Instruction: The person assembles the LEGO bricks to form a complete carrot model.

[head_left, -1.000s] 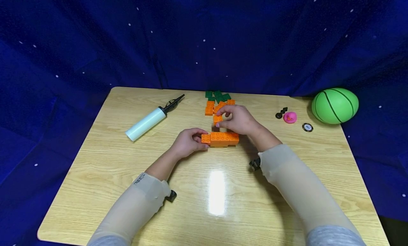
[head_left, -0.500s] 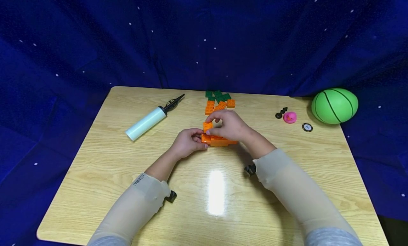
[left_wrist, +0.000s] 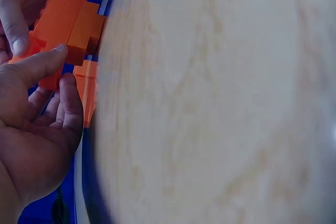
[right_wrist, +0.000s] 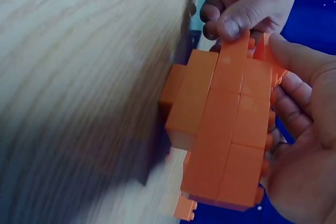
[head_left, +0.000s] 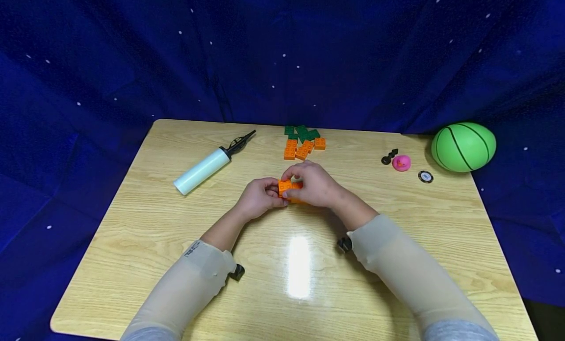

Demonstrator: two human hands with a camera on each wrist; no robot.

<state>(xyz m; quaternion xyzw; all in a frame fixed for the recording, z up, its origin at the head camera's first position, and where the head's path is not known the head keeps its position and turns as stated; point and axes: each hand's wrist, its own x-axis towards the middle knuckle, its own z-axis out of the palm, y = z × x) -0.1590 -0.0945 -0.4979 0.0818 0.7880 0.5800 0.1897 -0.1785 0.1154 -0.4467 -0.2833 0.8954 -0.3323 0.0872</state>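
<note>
An orange toy-brick assembly [right_wrist: 226, 129], stepped and several layers tall, stands upright in front of me on the table. My left hand [head_left: 256, 199] pinches its left end between thumb and fingers, with the thumb [left_wrist: 44, 64] on the near side. My right hand [head_left: 315, 185] pinches a small orange brick [head_left: 285, 185] at the top of that same left end. In the right wrist view this brick sits tilted, close against the studs of the top layer. Much of the assembly is hidden behind the right hand in the head view.
Loose orange bricks [head_left: 290, 149] and dark green bricks [head_left: 302, 133] lie behind the hands. A pale hand pump [head_left: 203, 171] lies left. Rightward are a small black twisted item [head_left: 388, 157], a pink rubber duck [head_left: 401, 163], a poker chip [head_left: 425, 176] and a green ball [head_left: 463, 147].
The right hand has brought the small orange brick left and towards me, from behind the assembly down onto its left end. The left hand has kept its hold in place.
</note>
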